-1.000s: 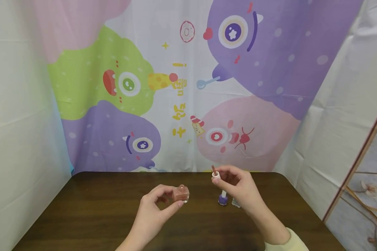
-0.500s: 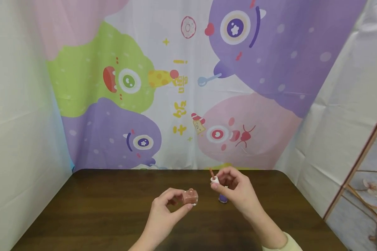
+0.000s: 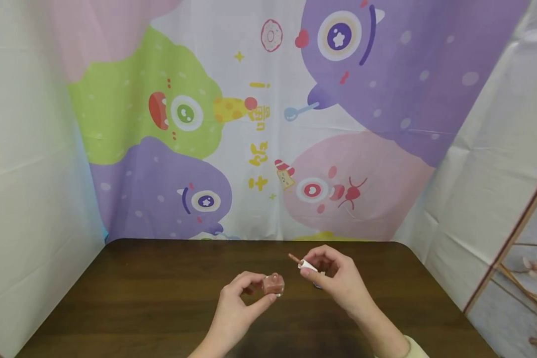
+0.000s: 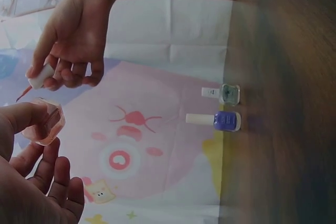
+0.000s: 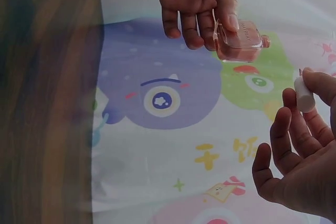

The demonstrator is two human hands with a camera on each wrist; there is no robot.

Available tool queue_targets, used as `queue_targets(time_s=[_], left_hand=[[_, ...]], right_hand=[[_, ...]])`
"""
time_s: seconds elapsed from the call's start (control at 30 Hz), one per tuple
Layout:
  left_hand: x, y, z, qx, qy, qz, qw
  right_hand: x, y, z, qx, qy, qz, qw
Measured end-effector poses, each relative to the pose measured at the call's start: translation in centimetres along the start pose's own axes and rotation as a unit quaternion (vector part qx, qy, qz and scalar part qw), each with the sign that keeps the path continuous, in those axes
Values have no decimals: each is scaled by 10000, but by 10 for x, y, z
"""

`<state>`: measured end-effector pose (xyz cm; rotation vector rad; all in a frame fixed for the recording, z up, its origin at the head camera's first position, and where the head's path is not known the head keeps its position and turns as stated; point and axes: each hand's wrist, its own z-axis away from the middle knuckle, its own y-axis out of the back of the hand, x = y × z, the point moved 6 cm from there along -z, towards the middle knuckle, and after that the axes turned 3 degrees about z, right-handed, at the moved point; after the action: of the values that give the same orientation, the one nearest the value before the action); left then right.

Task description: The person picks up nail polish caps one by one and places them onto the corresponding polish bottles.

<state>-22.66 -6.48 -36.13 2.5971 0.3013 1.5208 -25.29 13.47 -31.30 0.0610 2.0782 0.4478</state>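
Note:
My left hand (image 3: 239, 303) pinches a clear square nail polish bottle (image 3: 274, 285) of pinkish-brown polish, its neck uncapped, held above the table. In my right hand (image 3: 340, 278) is the white cap (image 3: 309, 266), gripped between thumb and fingers. The cap's polish-coated brush (image 3: 294, 258) points up and left toward the bottle, apart from it. In the right wrist view the bottle (image 5: 239, 41) shows lettering on its face and its open neck toward the cap (image 5: 304, 95). The left wrist view shows the brush (image 4: 24, 93) just off the bottle.
A purple nail polish bottle (image 4: 226, 121) with a white cap and a grey-green one (image 4: 229, 94) stand side by side on the dark wooden table (image 3: 138, 298), mostly behind my right hand in the head view. A cartoon-printed curtain (image 3: 268, 214) hangs behind the table's far edge.
My left hand has moved right with the bottle, closer to the cap. My right hand has lowered slightly and tilted the cap, so the brush leans from nearly upright toward the left.

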Motion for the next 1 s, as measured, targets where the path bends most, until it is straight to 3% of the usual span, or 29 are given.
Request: queue_targets(time_s=[0.47,0.87,1.0], left_hand=[[3,4,4,-4,-424,-345,9985],[14,9,7,75,-1082,-704,9916],[16,9,7,61,-1163,-744,9904]], right_hand=[[-4,2,1,-87,-48,427,9990],[-13,2,3,-271,122,817,9962],[-16,1,3,-392,288,879,9949]])
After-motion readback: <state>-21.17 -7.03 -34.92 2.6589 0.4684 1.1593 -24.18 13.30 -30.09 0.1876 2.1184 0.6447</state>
